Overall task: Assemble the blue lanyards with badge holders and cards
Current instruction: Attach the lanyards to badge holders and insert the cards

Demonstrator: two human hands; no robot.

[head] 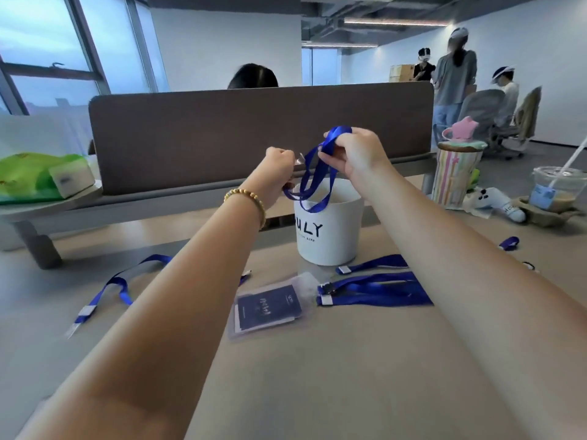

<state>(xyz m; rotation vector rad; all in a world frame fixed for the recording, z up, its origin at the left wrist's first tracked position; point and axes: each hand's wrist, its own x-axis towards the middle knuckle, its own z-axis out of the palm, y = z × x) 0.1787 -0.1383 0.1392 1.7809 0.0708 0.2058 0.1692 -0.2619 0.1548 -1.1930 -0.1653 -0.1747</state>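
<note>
**Overhead, a blue lanyard held above the white bucket**

Overhead of the tabletop, a glossy blue ribbon lanyard (317,182) is held up by both hands, well apart from the beige table surface (317,392). Its upper loop is gripped in the curled fingers of the right hand (352,154); the doubled strands are seen hanging down to the rim of a white cylindrical bucket with dark lettering (328,233). One end is pinched by the left hand (279,169), fingers closed on a small clear or metallic piece that is too blurred to identify. A beaded gold bracelet (247,200) is worn on the left wrist.

Flat on the table, near the bucket, a clear plastic badge holder with a dark blue card inside (268,308) is noted. Just to its right a bundle of blue lanyards with white end tabs (374,292) is laid out; another loose blue lanyard (111,285) lies to the left, partly covered by the left forearm.

The print on the card cannot be read. The bucket's first letters are hidden behind the hanging ribbon. The bucket's inside cannot be seen.
</note>
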